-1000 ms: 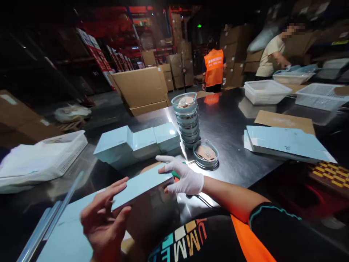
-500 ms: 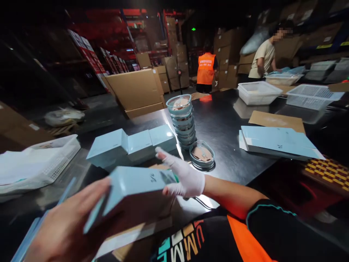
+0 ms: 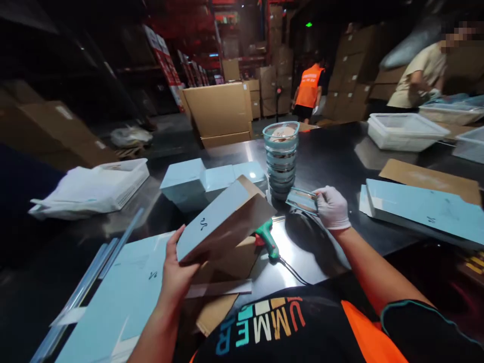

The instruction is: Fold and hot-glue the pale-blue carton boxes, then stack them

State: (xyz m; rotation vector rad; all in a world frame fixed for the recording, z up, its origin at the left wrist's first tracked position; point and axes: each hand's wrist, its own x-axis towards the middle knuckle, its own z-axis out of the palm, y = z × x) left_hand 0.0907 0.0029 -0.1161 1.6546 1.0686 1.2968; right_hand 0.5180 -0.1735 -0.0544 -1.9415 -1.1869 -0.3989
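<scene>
My bare left hand (image 3: 177, 269) grips a light blue cardboard box (image 3: 217, 219) from its near end and holds it tilted; a dark squiggle marks its pale face. In my right hand (image 3: 333, 207), which wears a white glove, a shallow pale-blue-rimmed clear container (image 3: 302, 200) is pinched by its edge and tipped. Just behind it rises a stack of similar round containers (image 3: 282, 159); a beige printed disc shows in the top one. Beneath the box's far end lies a green corded tool (image 3: 269, 241), partly covered.
Several closed blue boxes (image 3: 185, 181) stand behind the held one. Flat blue cartons (image 3: 423, 204) lie right, others (image 3: 139, 272) left. White baskets (image 3: 406, 132) sit at the back right, and a filled basket (image 3: 132, 184) left. Two people are beyond the table.
My right hand has moved away from the box and lifted the single container from beside the stack. The box has turned, its far end now raised. The view has swung left.
</scene>
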